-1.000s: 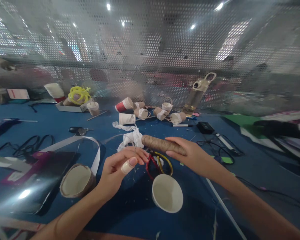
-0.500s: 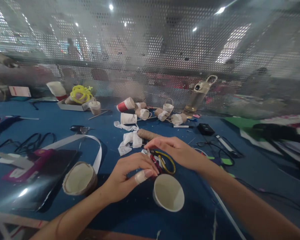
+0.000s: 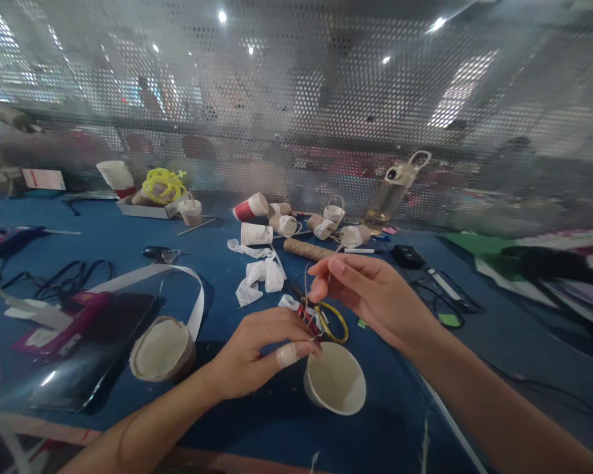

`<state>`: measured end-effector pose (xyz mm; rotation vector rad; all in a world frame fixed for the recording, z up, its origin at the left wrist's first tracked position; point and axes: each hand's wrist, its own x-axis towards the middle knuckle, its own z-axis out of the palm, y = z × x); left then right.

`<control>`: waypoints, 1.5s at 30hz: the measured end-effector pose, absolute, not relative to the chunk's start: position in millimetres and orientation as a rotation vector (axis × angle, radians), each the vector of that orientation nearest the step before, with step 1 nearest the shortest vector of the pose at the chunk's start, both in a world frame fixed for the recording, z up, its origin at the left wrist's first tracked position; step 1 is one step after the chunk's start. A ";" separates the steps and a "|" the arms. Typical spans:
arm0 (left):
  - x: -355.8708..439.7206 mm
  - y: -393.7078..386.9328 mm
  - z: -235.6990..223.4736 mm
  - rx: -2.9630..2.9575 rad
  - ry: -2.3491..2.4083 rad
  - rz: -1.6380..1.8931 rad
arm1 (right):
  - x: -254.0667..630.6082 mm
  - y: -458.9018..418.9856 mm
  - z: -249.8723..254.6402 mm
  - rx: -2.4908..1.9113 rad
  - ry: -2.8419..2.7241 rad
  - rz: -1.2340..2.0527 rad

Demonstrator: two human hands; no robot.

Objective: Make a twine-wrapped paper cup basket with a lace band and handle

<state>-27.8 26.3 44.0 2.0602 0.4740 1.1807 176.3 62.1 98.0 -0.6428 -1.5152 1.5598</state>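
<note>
My left hand (image 3: 267,345), with a strip of tape round the thumb, is closed, thumb against fingers, on a thin piece of twine (image 3: 306,286). The twine rises from it toward my right hand (image 3: 368,296), whose thumb and fingertips are pinched on it. Just below the fingers of my left hand stands an open white paper cup (image 3: 337,385). Behind them lie a yellow loop (image 3: 343,322) and a red-handled tool, partly covered by my hands. A roll of brown twine (image 3: 304,249) lies beyond my right hand.
A twine-wrapped cup (image 3: 162,352) stands at left beside a dark tablet (image 3: 113,342). White crumpled strips (image 3: 259,276) lie in the middle. Several small wrapped cups, a clear bottle (image 3: 390,191) and a cardboard tray (image 3: 151,209) line the perforated screen. Black cables (image 3: 439,296) lie at right.
My right hand has turned and its fingers have curled into a pinch. A strand of twine now shows between my hands, and the twine roll is less covered. My left hand has shifted slightly right.
</note>
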 end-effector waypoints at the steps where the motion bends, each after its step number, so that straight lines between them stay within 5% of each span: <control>1: -27.7 26.3 44.2 2.028 0.481 1.184 | 179.0 60.1 97.5 -0.645 -1.516 1.516; 8: -26.3 27.7 42.1 1.839 0.571 1.174 | 199.3 39.1 85.9 -0.804 -1.648 1.068; 21: -22.9 34.0 38.2 1.457 0.763 0.996 | 204.6 40.7 73.1 -0.968 -2.026 0.920; 45: -22.9 33.5 35.6 1.446 0.687 0.760 | 189.7 45.1 67.8 -1.050 -1.716 1.396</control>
